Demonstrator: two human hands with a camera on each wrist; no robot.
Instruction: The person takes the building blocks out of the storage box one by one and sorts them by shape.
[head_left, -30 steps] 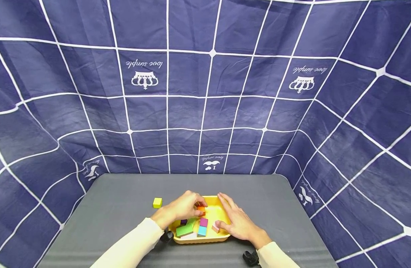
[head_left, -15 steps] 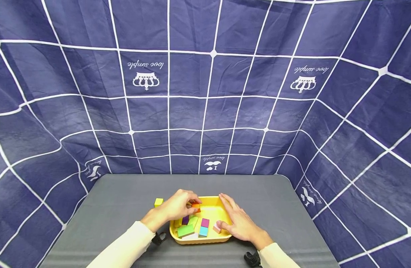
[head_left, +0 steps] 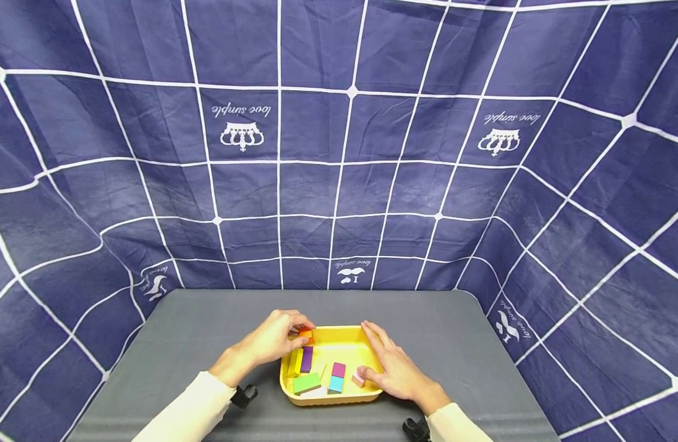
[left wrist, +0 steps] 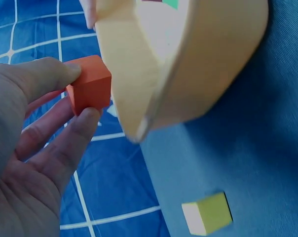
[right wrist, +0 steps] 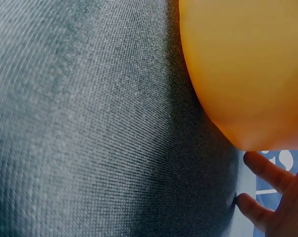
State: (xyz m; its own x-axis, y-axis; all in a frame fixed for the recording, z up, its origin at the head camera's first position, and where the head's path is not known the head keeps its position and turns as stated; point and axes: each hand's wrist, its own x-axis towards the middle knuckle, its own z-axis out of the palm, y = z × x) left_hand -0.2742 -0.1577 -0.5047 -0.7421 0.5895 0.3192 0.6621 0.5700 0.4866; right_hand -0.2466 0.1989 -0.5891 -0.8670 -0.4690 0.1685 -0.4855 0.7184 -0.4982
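Observation:
My left hand (head_left: pixel 269 337) pinches an orange-red block (left wrist: pixel 91 81) between thumb and fingertips at the far left corner of a yellow tray (head_left: pixel 339 333). In the left wrist view this block is right beside the tray's rim. My right hand (head_left: pixel 397 367) rests at the tray's right side, fingers straight along the rim, thumb reaching inside over a pink block (head_left: pixel 357 381). Inside the tray lie a yellow block (head_left: pixel 295 363), a purple block (head_left: pixel 306 360), a green block (head_left: pixel 306 383), a magenta block (head_left: pixel 338 369) and a blue block (head_left: pixel 336 385).
A loose yellow block (left wrist: pixel 215 212) lies on the grey table (head_left: pixel 217 319) outside the tray, hidden behind my left hand in the head view. A blue cloth with white lines (head_left: pixel 311 190) hangs behind the table and at both sides.
My left hand has moved left and slightly away with the orange-red block, from over the tray's middle to its far left corner, uncovering the purple and yellow blocks. My right hand has stayed in place.

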